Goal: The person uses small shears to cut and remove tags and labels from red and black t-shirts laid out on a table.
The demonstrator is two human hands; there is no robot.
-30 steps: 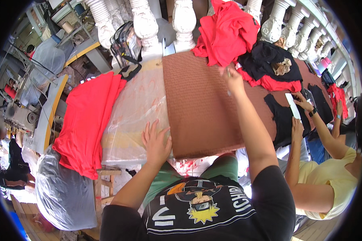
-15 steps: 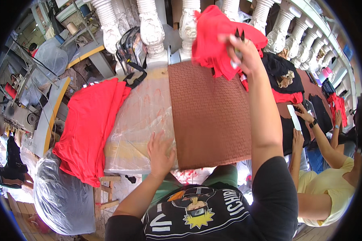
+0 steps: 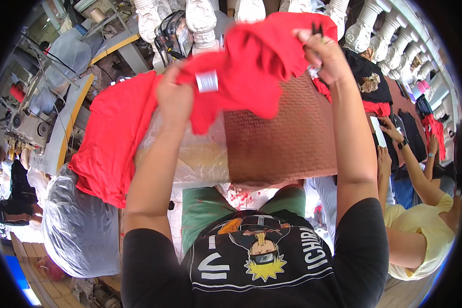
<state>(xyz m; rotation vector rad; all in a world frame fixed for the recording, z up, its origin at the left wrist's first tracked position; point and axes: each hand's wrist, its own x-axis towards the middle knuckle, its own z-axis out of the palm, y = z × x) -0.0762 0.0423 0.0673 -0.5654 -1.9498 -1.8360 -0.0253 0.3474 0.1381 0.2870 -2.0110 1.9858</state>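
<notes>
A red garment (image 3: 256,66) is stretched in the air between my two hands over the table. My left hand (image 3: 174,97) is closed on its left edge, beside a white label (image 3: 207,81) sewn to the cloth. At the far right end, my right hand (image 3: 326,56) grips the garment. The dark points of small thread snips (image 3: 317,29) stick up from that same hand. Under the cloth lies a brown textured mat (image 3: 282,138). More red garments (image 3: 115,133) lie piled on the left of the table.
Clear plastic sheeting (image 3: 200,154) covers the table left of the mat. A clear backpack (image 3: 173,36) stands behind it, near white balusters (image 3: 201,23). A plastic-wrapped bundle (image 3: 79,231) stands at lower left. On the right, a co-worker in yellow (image 3: 413,241) handles dark cloth; black cloth (image 3: 364,77) lies nearer.
My left hand has risen from over the plastic sheeting and taken hold of the red garment's left side. The garment is now spread leftward, and its white label shows.
</notes>
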